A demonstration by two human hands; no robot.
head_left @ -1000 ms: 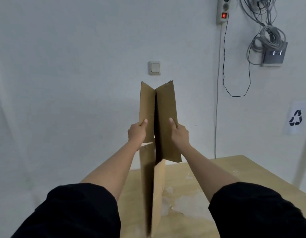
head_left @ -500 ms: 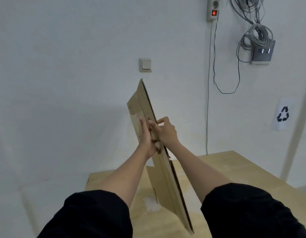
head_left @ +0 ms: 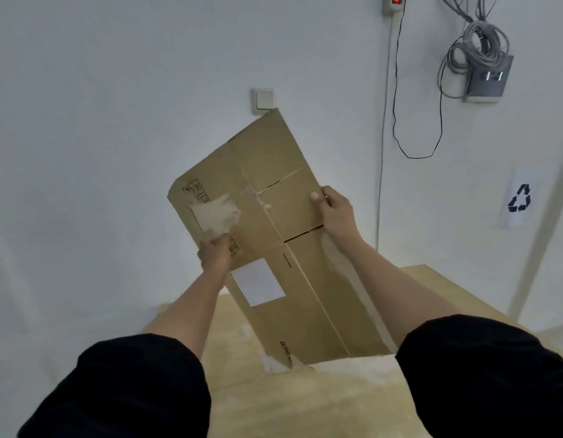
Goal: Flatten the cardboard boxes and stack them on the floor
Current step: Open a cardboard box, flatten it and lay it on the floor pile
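Both arms reach forward, raised in front of the chest.
The left hand (head_left: pixel 214 255) grips the flattened box (head_left: pixel 273 235) at its left edge; the right hand (head_left: pixel 334 210) curls round the right edge, thumb on its face. Black sleeves cover both upper arms.

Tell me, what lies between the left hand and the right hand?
In the head view, the flattened cardboard box spans the gap. The left hand grips its left edge, the right hand its right edge; nothing else lies between.
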